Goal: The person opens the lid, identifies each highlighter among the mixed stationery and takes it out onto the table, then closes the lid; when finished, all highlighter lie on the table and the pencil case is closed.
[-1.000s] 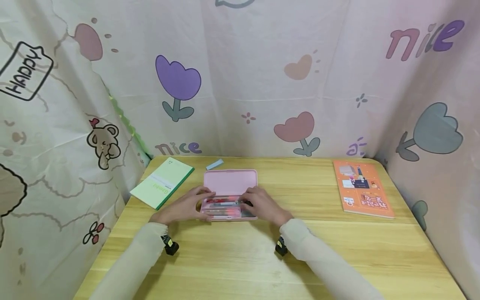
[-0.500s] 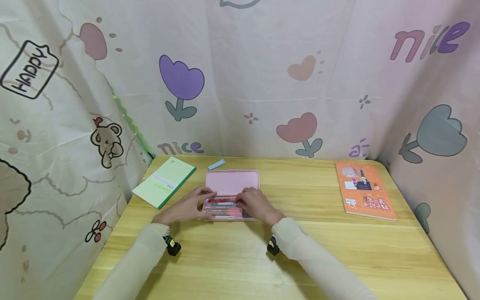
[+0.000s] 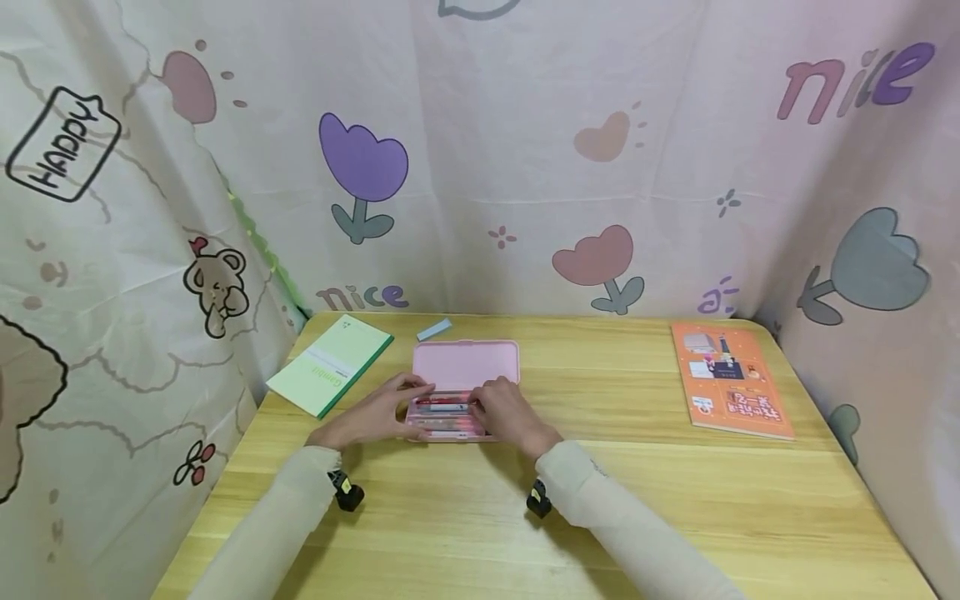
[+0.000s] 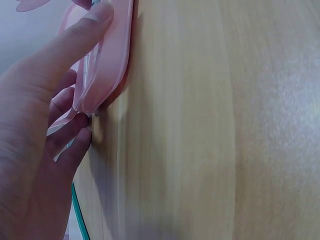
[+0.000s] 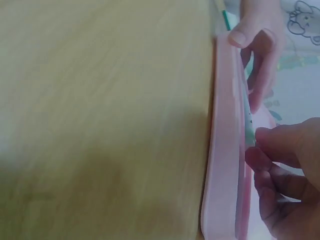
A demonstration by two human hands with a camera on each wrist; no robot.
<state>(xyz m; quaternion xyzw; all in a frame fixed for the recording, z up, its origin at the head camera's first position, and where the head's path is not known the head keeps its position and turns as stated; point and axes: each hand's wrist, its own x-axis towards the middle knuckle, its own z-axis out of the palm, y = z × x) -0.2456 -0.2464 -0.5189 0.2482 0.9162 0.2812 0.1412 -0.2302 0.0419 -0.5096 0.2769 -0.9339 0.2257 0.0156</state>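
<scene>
A pink pencil case lies open on the table, its lid tipped back and several pens inside. My left hand grips its left end; in the left wrist view the thumb presses the front wall and the other fingers reach round the side. Over the case's right half, my right hand pinches the end of a whitish pen between thumb and forefinger. Beyond it lies a red pen. From the right wrist, the fingertips stand at the case's rim. The right hand hides the case's right compartment.
A green notebook lies at the back left of the wooden table. Behind the case is a small light-blue strip. An orange book lies at the right. A patterned curtain hangs along the back and sides.
My right hand has moved a little left over the case. My left hand has stayed on the case's left end. The whole head view has shifted slightly.
</scene>
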